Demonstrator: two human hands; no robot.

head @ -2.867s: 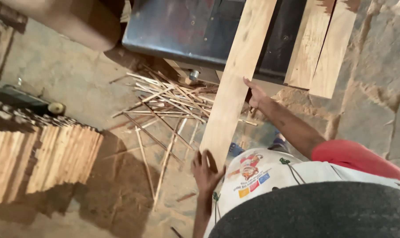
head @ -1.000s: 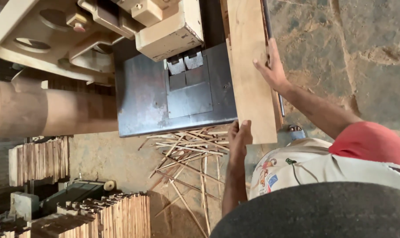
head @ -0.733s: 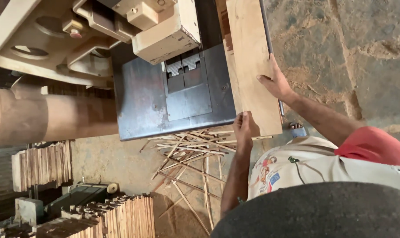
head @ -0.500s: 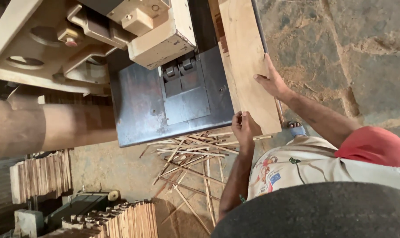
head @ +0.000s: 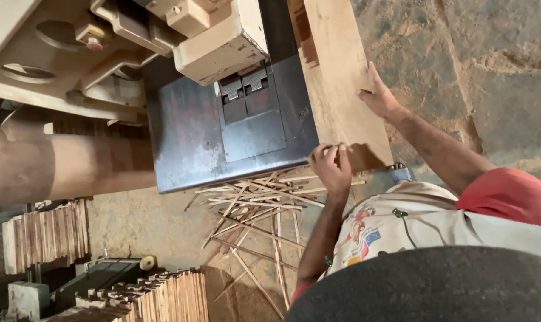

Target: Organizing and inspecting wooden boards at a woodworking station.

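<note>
A long pale wooden plank [head: 336,77] lies along the right side of a dark steel saw table [head: 193,143]. My left hand [head: 331,167] grips the plank's near end at the table's corner. Pressed flat against the plank's right edge, farther up, is my right hand [head: 378,98], fingers stretched out. The beige saw head and blade guide [head: 223,45] stand over the table to the left of the plank.
Thin wood offcut strips [head: 258,209] litter the floor below the table. Stacks of cut slats stand at the left [head: 44,235] and bottom [head: 157,295]. A thick brown cylinder [head: 62,170] runs leftward. Stone floor with sawdust [head: 479,71] lies to the right.
The plank has slid forward along the saw table, its near end now at the table's corner. Both hands moved up with it, the left still at the end, the right on the side.
</note>
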